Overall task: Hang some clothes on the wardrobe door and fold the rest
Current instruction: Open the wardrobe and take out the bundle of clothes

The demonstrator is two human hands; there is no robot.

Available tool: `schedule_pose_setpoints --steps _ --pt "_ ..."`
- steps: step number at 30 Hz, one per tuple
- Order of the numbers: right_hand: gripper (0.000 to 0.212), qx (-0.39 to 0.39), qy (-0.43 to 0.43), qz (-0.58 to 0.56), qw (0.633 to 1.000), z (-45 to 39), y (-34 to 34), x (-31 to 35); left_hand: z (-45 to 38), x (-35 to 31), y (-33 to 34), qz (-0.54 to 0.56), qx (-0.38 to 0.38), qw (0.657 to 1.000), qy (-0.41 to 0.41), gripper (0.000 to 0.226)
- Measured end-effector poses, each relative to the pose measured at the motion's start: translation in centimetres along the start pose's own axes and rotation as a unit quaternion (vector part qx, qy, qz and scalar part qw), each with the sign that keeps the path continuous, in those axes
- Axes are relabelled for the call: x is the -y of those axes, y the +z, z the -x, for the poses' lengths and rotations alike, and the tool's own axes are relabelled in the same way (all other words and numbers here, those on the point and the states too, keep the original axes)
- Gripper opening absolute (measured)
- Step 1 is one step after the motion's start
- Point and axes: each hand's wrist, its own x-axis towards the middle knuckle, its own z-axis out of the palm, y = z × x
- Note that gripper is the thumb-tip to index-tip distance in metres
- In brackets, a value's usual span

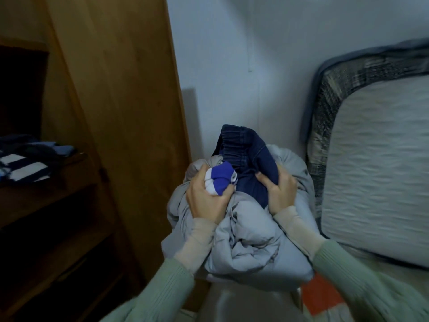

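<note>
A bundle of clothes is held up in front of me: a grey puffer jacket (250, 240) at the bottom, dark blue jeans (250, 156) with an elastic waistband on top, and a blue-and-white garment (220, 180). My left hand (206, 198) grips the blue-and-white garment and the jacket beneath it. My right hand (281, 191) grips the jeans at their right side. The wooden wardrobe door (120, 94) stands open just to the left of the bundle.
Wardrobe shelves at the left hold folded clothes (25, 163), some striped blue and white. A mattress (376, 163) with a plaid edge leans at the right. A white wall (243, 54) is behind the bundle. An orange patch (320, 296) shows low right.
</note>
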Motion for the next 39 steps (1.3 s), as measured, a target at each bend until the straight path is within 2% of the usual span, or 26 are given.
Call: schedule_pose_setpoints --steps 4,6,10,19,23,30,33,36,38,39 --pt "0.060 0.008 -0.002 -0.010 1.000 0.2 0.4 -3.7 1.1 2.5 2.5 -0.017 -0.010 1.000 0.006 0.031" --pt "0.062 0.015 0.002 -0.019 1.000 0.9 0.9 -5.9 2.2 4.3 3.4 -0.033 -0.014 0.999 0.010 0.033" --pt "0.043 0.025 0.017 -0.028 0.999 3.7 2.5 -11.4 5.7 8.7 5.0 -0.037 -0.016 0.999 0.015 0.031" --pt "0.034 0.050 0.057 -0.058 0.995 14.8 6.8 -27.1 18.0 22.7 9.3 -0.063 -0.016 0.998 -0.001 0.030" --pt "0.033 0.065 0.046 -0.017 0.997 19.8 7.9 -33.3 24.1 28.3 10.8 -0.067 -0.002 0.997 -0.028 0.031" --pt "0.052 0.127 0.040 0.075 0.988 26.4 8.5 -40.8 31.8 35.6 12.7 -0.099 0.045 0.989 -0.099 0.034" --pt "0.061 0.201 0.081 0.169 0.961 28.5 8.1 -43.0 34.2 37.6 13.2 -0.162 0.119 0.961 -0.189 0.052" --pt "0.059 0.219 0.052 0.340 0.913 30.7 8.4 -43.5 35.6 38.4 12.7 -0.281 0.240 0.887 -0.277 0.062" --pt "0.083 0.215 0.042 0.428 0.877 31.1 9.6 -42.9 35.5 38.5 12.1 -0.288 0.259 0.867 -0.314 0.078" --pt "0.094 0.224 0.047 0.430 0.873 30.6 10.0 -42.5 35.3 38.4 11.9 -0.273 0.253 0.866 -0.335 0.087"
